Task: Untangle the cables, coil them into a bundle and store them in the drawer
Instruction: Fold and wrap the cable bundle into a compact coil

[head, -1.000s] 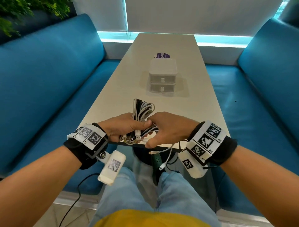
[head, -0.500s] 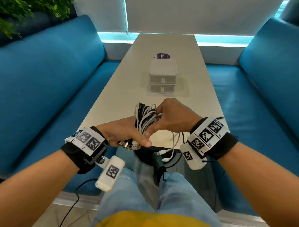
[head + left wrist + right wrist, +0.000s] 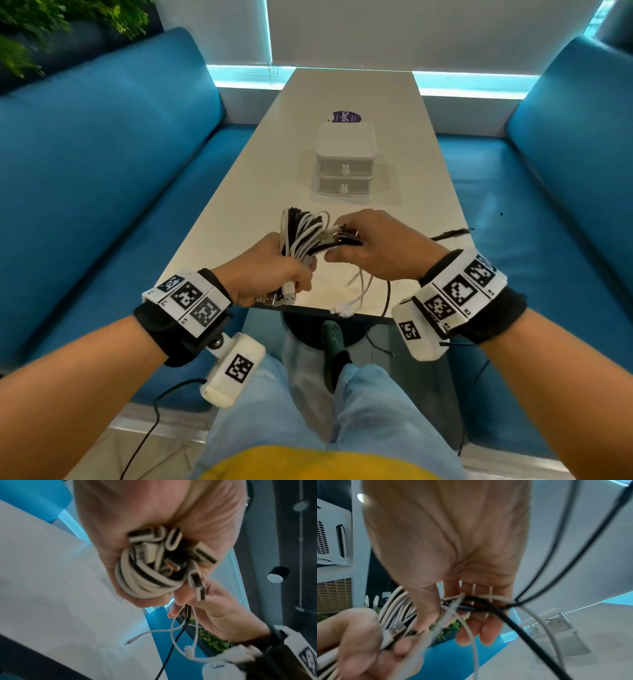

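Rightward the right hand (image 3: 373, 248) has drawn pinched cable ends; left hand (image 3: 270, 274) grips the bundle (image 3: 301, 233) above the table (image 3: 239, 219) edge.

Drawer unit (image 3: 346, 161) on the table (image 3: 246, 205), midway across, a sticker (image 3: 346, 117) behind it; cable bundle (image 3: 305, 236) held above the near edge between left hand (image 3: 270, 274) and right hand (image 3: 380, 250) (loose ends hanging below); benches (image 3: 102, 171) flanking the table.

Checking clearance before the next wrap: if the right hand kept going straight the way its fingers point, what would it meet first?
Probably the cable bundle, then the left hand gripping it. The right hand points leftward at them; depth looks similar, though uncertain.
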`<state>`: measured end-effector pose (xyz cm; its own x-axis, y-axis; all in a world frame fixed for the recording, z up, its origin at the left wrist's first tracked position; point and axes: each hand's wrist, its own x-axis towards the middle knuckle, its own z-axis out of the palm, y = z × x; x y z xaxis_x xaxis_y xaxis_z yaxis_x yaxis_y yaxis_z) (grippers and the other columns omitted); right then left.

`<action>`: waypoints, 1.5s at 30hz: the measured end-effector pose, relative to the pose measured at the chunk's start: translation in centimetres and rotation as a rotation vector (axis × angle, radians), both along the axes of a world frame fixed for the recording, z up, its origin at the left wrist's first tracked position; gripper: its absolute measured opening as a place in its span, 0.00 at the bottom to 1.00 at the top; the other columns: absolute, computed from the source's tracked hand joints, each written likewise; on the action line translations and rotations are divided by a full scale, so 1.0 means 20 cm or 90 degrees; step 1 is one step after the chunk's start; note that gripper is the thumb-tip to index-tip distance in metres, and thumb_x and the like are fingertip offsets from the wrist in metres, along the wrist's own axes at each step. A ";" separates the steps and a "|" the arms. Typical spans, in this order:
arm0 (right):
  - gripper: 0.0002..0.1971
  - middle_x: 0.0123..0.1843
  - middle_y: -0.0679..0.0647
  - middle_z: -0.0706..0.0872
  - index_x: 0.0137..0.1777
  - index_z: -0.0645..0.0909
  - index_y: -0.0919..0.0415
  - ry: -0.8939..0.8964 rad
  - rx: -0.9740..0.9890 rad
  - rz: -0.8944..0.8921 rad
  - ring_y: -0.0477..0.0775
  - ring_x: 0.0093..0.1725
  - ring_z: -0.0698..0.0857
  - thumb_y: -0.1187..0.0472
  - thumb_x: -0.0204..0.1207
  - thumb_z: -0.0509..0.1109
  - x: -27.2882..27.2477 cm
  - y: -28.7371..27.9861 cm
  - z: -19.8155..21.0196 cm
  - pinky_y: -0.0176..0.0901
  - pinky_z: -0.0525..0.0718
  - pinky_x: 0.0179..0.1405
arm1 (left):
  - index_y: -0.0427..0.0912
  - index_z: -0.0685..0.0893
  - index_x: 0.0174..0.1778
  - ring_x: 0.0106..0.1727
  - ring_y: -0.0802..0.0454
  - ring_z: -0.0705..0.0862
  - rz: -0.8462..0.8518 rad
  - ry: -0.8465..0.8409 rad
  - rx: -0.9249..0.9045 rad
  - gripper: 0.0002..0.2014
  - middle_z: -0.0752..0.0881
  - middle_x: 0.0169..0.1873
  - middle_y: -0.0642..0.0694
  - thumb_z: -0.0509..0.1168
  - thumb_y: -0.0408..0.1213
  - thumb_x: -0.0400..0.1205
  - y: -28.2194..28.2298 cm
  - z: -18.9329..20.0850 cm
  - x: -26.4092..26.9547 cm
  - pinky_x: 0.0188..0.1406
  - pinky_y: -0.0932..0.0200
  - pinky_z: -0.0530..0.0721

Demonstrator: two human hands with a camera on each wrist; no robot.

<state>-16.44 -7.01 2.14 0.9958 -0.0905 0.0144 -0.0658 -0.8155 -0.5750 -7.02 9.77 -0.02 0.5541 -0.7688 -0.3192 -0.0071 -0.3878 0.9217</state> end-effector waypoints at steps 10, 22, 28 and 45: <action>0.14 0.32 0.47 0.82 0.39 0.80 0.64 -0.193 0.365 -0.077 0.44 0.33 0.79 0.54 0.81 0.68 0.03 0.07 -0.07 0.42 0.79 0.39 | 0.29 0.81 0.43 0.24 0.48 0.77 0.006 0.116 -0.053 0.14 0.78 0.27 0.37 0.67 0.24 0.61 -0.06 0.03 -0.03 0.32 0.54 0.72; 0.29 0.47 0.63 0.85 0.60 0.74 0.58 -0.253 0.727 -0.192 0.57 0.43 0.86 0.69 0.61 0.83 0.04 0.21 -0.11 0.51 0.89 0.45 | 0.40 0.81 0.23 0.23 0.49 0.78 -0.096 0.125 0.017 0.08 0.79 0.24 0.40 0.68 0.22 0.61 -0.09 0.03 -0.06 0.24 0.60 0.78; 0.19 0.52 0.69 0.86 0.48 0.82 0.60 -0.273 0.699 -0.188 0.70 0.53 0.87 0.71 0.58 0.82 0.04 0.24 -0.10 0.62 0.87 0.55 | 0.35 0.79 0.30 0.25 0.49 0.78 -0.126 0.114 0.054 0.06 0.78 0.27 0.38 0.68 0.22 0.61 -0.10 0.03 -0.08 0.26 0.60 0.79; 0.16 0.34 0.45 0.81 0.37 0.78 0.54 -0.287 0.453 -0.184 0.44 0.35 0.81 0.77 0.63 0.74 0.04 0.24 0.02 0.33 0.81 0.36 | 0.39 0.84 0.43 0.38 0.47 0.87 -0.035 0.091 -0.066 0.16 0.88 0.34 0.41 0.68 0.14 0.71 -0.14 0.08 -0.16 0.40 0.55 0.87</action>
<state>-15.65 -2.23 2.52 0.8462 -0.4737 0.2438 0.1409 -0.2424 -0.9599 -10.29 7.00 1.67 0.4644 -0.8298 -0.3094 0.1086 -0.2934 0.9498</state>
